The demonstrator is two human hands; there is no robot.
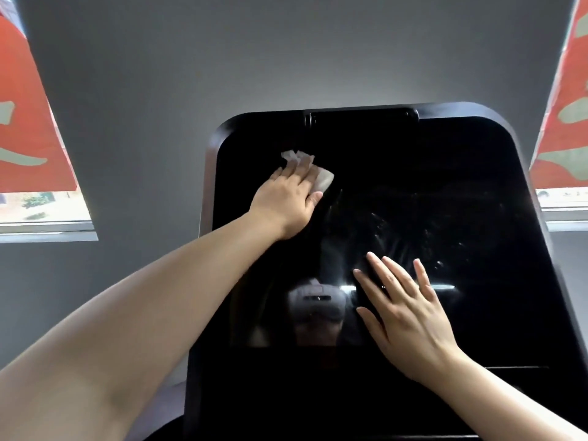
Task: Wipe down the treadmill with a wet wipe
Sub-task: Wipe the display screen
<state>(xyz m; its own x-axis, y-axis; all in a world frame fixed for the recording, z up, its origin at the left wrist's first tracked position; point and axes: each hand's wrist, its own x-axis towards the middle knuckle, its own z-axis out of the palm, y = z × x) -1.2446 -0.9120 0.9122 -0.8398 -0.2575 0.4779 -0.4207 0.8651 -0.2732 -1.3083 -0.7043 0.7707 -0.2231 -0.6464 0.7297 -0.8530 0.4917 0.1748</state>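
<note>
The left hand (286,198) pressed the wet wipe (305,170), soft and limp, flat against the treadmill screen (445,186) at far left. The right hand (410,316), fingers straight, braced the glossy, probably slippery panel.

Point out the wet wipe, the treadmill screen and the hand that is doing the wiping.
wet wipe (324,179): head view, on the white corner sticking out past the fingers.
treadmill screen (445,173): head view, on bare black glass at upper right.
left hand (286,198): head view, on the back of the hand.

Grey wall (159,74), two windows (44,211) — red patterned blinds (28,128) half drawn
</note>
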